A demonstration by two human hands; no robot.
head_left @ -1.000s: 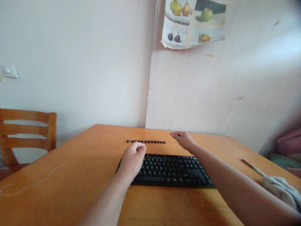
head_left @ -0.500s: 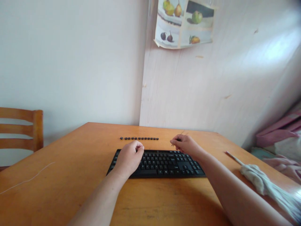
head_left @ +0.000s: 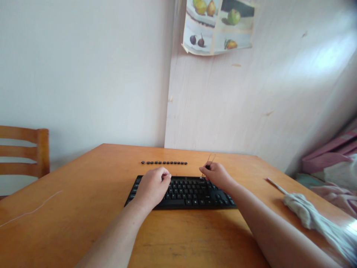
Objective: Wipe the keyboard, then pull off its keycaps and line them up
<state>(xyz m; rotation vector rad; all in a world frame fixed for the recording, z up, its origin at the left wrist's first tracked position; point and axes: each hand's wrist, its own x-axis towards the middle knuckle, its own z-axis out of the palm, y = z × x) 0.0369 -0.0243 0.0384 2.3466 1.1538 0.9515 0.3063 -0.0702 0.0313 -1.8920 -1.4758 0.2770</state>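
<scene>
A black keyboard (head_left: 192,193) lies on the orange wooden table (head_left: 83,208). My left hand (head_left: 153,187) rests on its left part, fingers curled into a loose fist with nothing visible in them. My right hand (head_left: 216,175) hovers at the keyboard's top edge, pinched round a thin wire tool (head_left: 208,162) whose tip touches the top key row. Behind the keyboard, a straight row of several small black keycaps (head_left: 164,162) lies on the table.
A wooden chair (head_left: 23,152) stands at the left. A thin white thread (head_left: 33,210) lies on the table's left part. A mop-like cloth on a stick (head_left: 304,214) lies at the right edge. Walls close off the back, with a fruit poster (head_left: 217,26).
My right hand came back from beyond the keycap row to the keyboard's top edge, tool now upright. My left hand stayed on the keyboard. The view shifted slightly.
</scene>
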